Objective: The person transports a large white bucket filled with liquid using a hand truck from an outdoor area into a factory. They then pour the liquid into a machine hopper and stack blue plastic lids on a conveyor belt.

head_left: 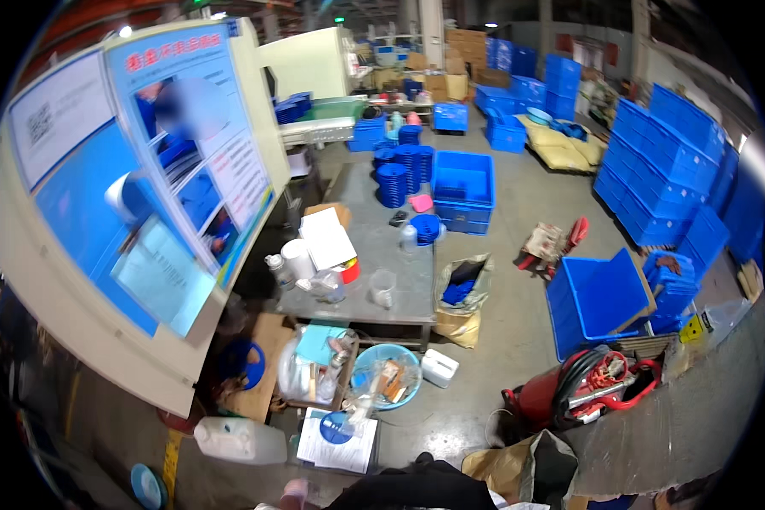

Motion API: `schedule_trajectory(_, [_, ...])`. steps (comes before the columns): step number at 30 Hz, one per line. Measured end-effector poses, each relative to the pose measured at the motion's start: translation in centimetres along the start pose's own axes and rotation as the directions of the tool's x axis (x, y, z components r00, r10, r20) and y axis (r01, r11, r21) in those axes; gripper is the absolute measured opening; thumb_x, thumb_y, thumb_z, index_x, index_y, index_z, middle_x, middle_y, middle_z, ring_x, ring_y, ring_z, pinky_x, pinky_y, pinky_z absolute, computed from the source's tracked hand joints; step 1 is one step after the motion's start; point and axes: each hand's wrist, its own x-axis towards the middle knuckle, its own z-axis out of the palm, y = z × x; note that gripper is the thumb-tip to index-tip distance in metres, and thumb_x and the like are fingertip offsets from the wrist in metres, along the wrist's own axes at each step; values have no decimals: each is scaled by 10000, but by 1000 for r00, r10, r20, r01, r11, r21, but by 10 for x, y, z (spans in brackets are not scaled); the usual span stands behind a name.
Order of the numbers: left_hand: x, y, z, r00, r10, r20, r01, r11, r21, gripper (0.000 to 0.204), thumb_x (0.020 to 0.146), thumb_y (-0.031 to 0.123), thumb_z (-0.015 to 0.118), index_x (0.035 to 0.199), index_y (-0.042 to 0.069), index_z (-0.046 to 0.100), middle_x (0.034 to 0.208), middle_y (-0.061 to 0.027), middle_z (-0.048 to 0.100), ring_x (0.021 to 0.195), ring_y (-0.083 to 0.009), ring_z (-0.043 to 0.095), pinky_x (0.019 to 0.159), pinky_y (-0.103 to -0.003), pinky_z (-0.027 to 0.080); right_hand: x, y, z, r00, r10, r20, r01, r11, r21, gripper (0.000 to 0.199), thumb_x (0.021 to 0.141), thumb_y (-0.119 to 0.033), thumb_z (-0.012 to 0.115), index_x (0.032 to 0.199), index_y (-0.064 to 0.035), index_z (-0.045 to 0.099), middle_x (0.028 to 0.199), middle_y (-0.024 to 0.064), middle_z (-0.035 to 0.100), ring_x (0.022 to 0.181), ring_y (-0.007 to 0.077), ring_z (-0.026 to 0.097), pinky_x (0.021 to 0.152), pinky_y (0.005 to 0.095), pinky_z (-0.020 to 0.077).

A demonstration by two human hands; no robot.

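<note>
At the lower edge, a small blurred part of what looks like my left hand [295,490] shows beside my dark clothing. Its fingers cannot be made out, and I see nothing held in it. My right hand is out of the picture. Closest to the left hand lies a clipboard with printed sheets [346,452], with a round blue plastic piece [337,427] on top. A white jerrycan [240,440] stands left of it. Behind the clipboard are a box of papers and tools [291,387] and a light-blue basin [415,374] holding odds and ends.
A metal table [362,238] bears stacked blue baskets [393,185], bottles and white paper. A large notice board [246,161] rises on the left. To the right stand a red vacuum-like machine [540,397] and blue crates [654,178]. A sack [461,327] sits by the table.
</note>
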Motion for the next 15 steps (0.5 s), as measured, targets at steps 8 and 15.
schedule_trajectory(8, [107,312,-171,986,31,-161,-50,992,-113,540,840,455,357,1177,67,525,1113,-204,573,1033,-366,549,897,-419,409,69,-172,-201,778,-328,-537,486,855,181,368,824,-248,598,1126,-41,563,921,101,634,834,193,594,693,305,472])
schedule_trajectory(15, [130,387,-236,975,20,220,-25,999,21,440,785,358,474,1076,53,600,1196,-200,523,1070,-315,536,882,-396,429,157,-256,-343,922,-295,-251,378,541,752,308,847,-128,566,1139,-37,531,785,13,548,638,127,486,556,277,426])
